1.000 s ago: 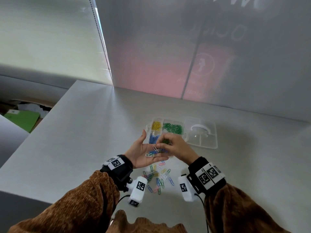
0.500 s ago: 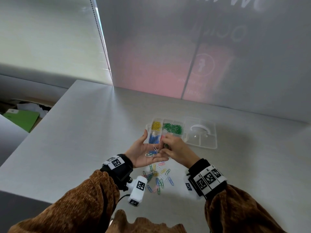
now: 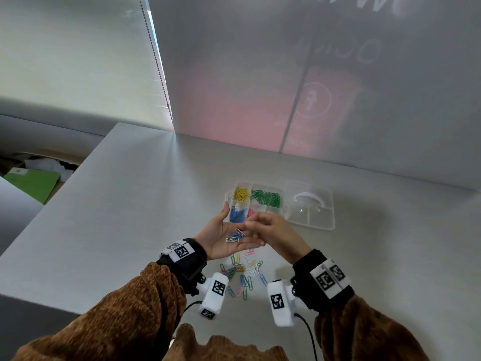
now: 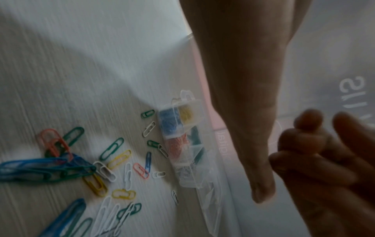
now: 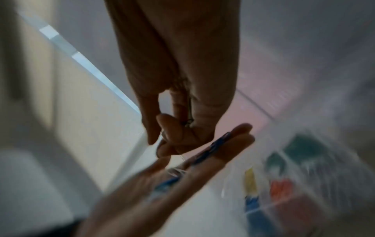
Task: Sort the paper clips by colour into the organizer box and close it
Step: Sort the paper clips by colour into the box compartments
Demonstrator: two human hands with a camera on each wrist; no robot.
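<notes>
My left hand [image 3: 221,233] is held palm up above the table, fingers straight, with white and blue paper clips [image 3: 235,237] lying loose on it. My right hand [image 3: 270,227] hovers over those fingers, curled. In the right wrist view its fingertips pinch a thin dark paper clip [image 5: 189,114]; its colour is unclear. The clear organizer box [image 3: 227,201] stands just beyond, lid [image 3: 309,217] open flat to its right. It holds yellow clips [image 3: 240,194], green clips [image 3: 266,198], blue clips [image 3: 237,214] and pink clips [image 3: 251,212]. A mixed pile of loose clips [image 3: 242,272] lies under my hands.
The grey table [image 3: 130,217] ends on the left with a drop to a floor with a green folder [image 3: 31,182]. A frosted wall [image 3: 338,100] rises behind the box. Wrist cameras hang below both wrists near the loose pile.
My right hand stays over the left palm but has turned at the wrist. The green clip seen at its fingertips before no longer shows in the head view. The left hand holds still.
</notes>
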